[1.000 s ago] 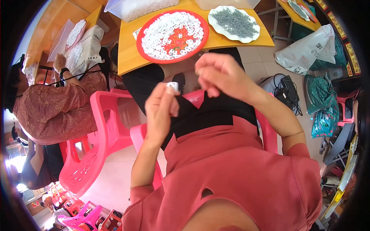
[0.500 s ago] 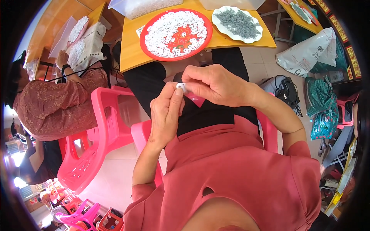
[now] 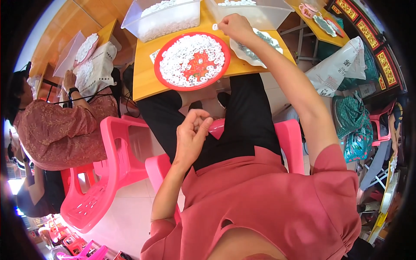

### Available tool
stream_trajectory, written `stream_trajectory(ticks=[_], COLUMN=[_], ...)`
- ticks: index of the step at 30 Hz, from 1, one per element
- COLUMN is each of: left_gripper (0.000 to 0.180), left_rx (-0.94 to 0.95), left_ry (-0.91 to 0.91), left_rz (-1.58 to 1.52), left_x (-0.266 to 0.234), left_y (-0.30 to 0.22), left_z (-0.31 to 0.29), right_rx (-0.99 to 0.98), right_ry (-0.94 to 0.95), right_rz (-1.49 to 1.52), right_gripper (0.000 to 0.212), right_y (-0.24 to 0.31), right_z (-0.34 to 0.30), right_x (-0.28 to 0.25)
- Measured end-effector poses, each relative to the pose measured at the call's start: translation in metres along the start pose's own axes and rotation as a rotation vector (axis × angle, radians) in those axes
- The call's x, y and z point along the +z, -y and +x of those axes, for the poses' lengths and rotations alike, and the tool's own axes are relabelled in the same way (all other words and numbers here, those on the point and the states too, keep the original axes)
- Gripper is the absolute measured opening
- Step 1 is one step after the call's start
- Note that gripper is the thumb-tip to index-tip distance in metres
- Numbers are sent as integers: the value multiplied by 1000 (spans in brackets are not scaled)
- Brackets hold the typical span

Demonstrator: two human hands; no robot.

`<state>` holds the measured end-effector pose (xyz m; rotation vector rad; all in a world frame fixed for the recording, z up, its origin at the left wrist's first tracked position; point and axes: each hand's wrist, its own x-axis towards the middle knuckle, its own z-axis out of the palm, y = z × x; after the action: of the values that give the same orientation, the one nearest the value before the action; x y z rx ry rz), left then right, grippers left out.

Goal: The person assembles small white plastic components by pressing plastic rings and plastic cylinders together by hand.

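Observation:
My right hand (image 3: 237, 28) reaches out over the far side of the table. At its pinched fingertips is a small white plastic piece (image 3: 215, 27), near the front of a clear bin. Above my lap, my left hand (image 3: 192, 136) has loosely curled fingers with the thumb apart, and nothing shows in it. A round red tray (image 3: 157, 65) stands on the table, heaped with similar white pieces (image 3: 182, 58). Right of it, partly behind my right forearm, is a white scalloped plate (image 3: 251, 60) with small grey parts (image 3: 266, 38).
Two clear plastic bins (image 3: 169, 21) (image 3: 264, 16) holding white pieces stand at the back of the wooden table (image 3: 145, 82). Another person (image 3: 65, 125) sits at the left beside a pink chair (image 3: 93, 193). White and green bags (image 3: 331, 71) (image 3: 349, 115) lie at the right.
My right hand has moved from beside my left hand out to the bins, with a white plastic piece at its fingertips. My left hand has dropped slightly, its pinch loosened. The view has shifted.

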<state>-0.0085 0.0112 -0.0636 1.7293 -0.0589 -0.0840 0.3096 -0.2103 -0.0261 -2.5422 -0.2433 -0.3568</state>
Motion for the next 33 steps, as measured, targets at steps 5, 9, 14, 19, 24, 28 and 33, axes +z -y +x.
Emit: stream_trajectory(ticks=[5,9,14,19,24,28,33], left_gripper=[13,12,11,10,8,8,12], left_rx=[-74,-122,-149,-168,-183,-117,-67], left_ry=[25,40,23,-10,-3,-85,-125], left_rz=[-11,-33,-61,-114,-92,44,169], left_x=[-1,-4,-16,-20,-27,-52,-60], left_y=[11,15,22,25,6,-9,-4], left_z=[5,10,12,16,36,75,127], right_rx=[219,274,101,-265,-456,-416,-511], right_ry=[126,73,47,170,371,403,360], right_rz=[-110,-216,-185,1,84,31,-88], right_gripper=[28,24,24,23,14,13,9], right_y=[-21,-28,-26,6,26,35,26], right_z=[55,53,35,1,-19,-28,-18], right_x=[46,67,55,26,41,45,64])
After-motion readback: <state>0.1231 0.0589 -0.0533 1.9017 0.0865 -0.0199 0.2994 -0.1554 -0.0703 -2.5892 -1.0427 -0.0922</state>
